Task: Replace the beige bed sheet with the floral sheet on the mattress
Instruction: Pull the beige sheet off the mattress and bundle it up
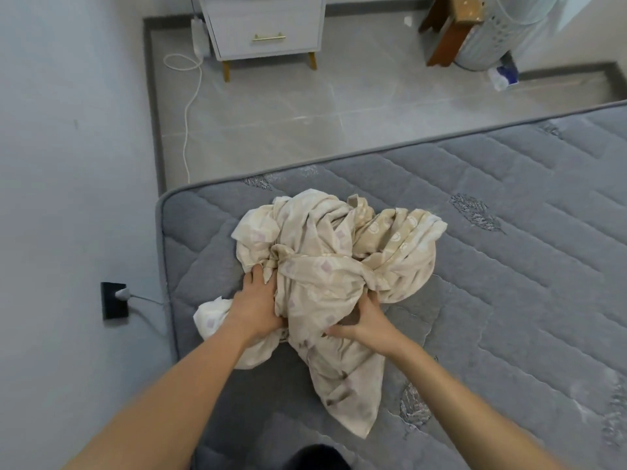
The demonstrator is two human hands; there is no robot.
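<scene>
I have the beige sheet (332,276) bunched into a loose heap on the bare grey mattress (509,266), close to the mattress corner nearest the wall. My left hand (256,305) presses into the heap's left flank, fingers buried in the folds, so I cannot tell whether they pinch cloth or only push. My right hand (368,325) clutches a fold on the heap's near right side, thumb spread across the fabric.

The floral sheet is nowhere on the mattress that I can see, so I judge the swap is only half done: the old sheet is off but not yet carried away.

The risks come from the bundle's looseness. One tail (353,401) trails toward me across the mattress and another lobe (212,313) spills under my left wrist toward the mattress edge. If I lift with so little gathered, those ends will likely drag, unroll the heap, or slip off. A white cable (188,110) lies on the floor beyond the mattress corner, which a trailing end could snag.
</scene>
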